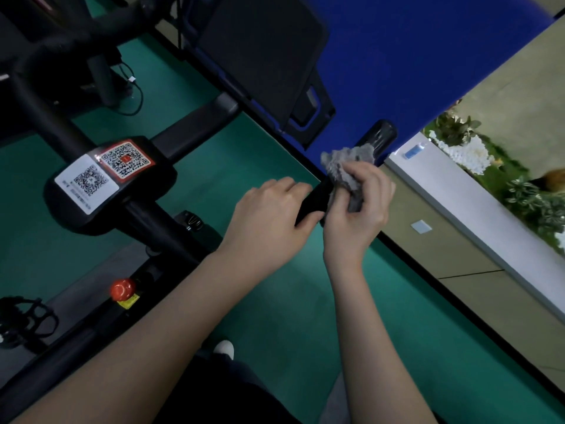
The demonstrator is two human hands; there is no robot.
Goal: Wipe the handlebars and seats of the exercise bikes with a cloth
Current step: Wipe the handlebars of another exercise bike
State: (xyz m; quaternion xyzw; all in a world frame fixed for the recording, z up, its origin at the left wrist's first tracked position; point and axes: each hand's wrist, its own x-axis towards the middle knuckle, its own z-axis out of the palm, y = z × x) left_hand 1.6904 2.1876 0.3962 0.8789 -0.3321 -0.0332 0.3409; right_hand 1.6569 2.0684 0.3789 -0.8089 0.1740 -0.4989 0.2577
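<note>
A black, rounded, foam-like handlebar [380,136] of an exercise bike runs slantwise through the middle of the view, its blunt end pointing up and to the right. A crumpled grey fleecy cloth [342,163] is bunched round this handlebar just below the end. The right hand [360,206] has its fingers curled tightly about the cloth and presses it against the bar. Just beside it, lower along the handlebar, the left hand [269,209] grips the bare bar, fingers folded over the top and thumb beneath; a short dark stretch of bar shows between the two hands. Well to the left of the handlebar sits a black centre plate [76,215] bearing a white QR sticker [87,183] and a red QR sticker [125,159]. Below and left of the handlebar are a red round knob [122,288] and a black caged pedal [27,319]. A green floor [275,301] lies under the handlebar, and a blue panel [412,71] stands behind its end.
</note>
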